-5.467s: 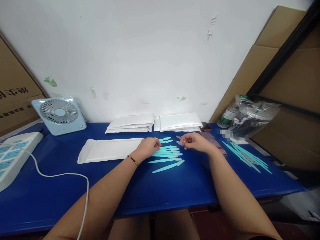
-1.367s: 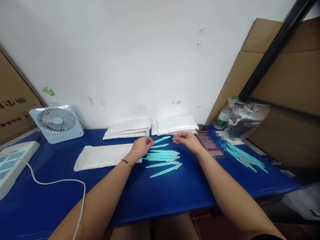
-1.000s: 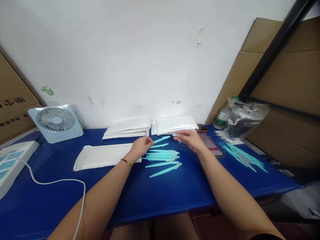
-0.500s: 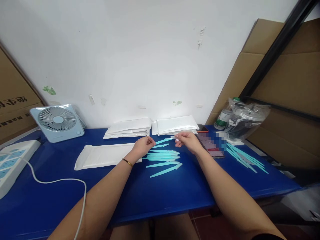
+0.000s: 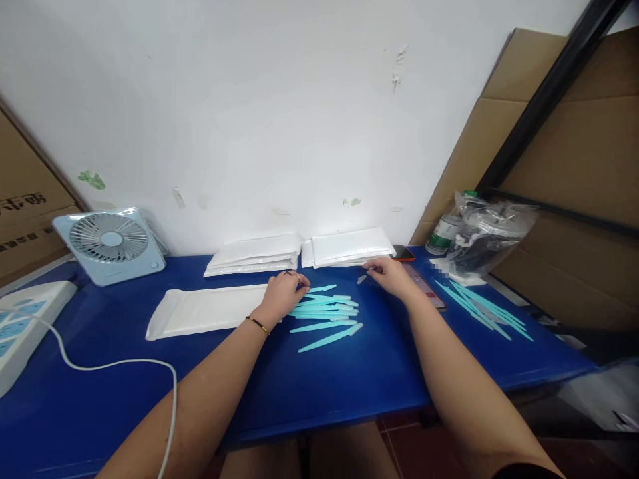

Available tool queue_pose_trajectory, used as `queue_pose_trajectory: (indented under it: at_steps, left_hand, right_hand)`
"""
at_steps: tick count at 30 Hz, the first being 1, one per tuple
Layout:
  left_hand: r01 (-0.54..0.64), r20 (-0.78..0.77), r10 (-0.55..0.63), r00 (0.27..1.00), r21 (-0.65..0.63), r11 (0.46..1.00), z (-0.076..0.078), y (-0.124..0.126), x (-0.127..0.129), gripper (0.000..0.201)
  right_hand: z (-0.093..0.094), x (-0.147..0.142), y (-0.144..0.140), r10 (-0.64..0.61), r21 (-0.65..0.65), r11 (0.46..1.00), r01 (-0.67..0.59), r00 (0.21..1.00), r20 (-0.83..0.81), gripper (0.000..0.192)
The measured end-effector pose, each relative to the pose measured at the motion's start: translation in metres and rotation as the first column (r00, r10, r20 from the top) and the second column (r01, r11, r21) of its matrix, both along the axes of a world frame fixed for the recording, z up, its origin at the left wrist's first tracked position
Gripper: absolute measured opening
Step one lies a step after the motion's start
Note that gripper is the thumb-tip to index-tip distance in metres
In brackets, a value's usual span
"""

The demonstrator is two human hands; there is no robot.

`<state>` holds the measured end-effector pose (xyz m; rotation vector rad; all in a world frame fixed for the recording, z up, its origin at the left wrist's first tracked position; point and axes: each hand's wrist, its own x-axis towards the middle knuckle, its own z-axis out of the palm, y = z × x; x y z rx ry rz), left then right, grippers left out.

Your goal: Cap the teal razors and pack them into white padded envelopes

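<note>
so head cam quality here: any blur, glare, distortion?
Head view: light is even and soft, with no hard shadows and no glare on the table. Wide-angle bend shows at the edges and on the forearms. The sticks are fairly sharp, both hands slightly soft. A pixelated patch sits by the bag.

Left hand [image 5: 283, 293] resting on teal sticks [image 5: 324, 311], right hand [image 5: 392, 276] beside small clear cap [image 5: 361, 279], blue table [image 5: 319, 379]

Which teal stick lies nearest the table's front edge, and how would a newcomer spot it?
On the blue table, find the teal pile beside the left hand. The lowest stick lies apart from the pile, slanted, its wide end pointing right.
</note>
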<state>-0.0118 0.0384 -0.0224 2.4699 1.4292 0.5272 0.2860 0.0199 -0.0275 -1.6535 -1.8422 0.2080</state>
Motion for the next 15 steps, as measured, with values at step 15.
queue_pose_trajectory:
  at_steps: [15]
  left_hand:
    - [0.223,-0.170,-0.248,0.954,-0.153,0.963,-0.009,-0.032,0.011,0.081]
  right_hand:
    - [-0.018,-0.034,0.008,0.274,-0.096,0.956,-0.278,0.960,-0.059,0.015]
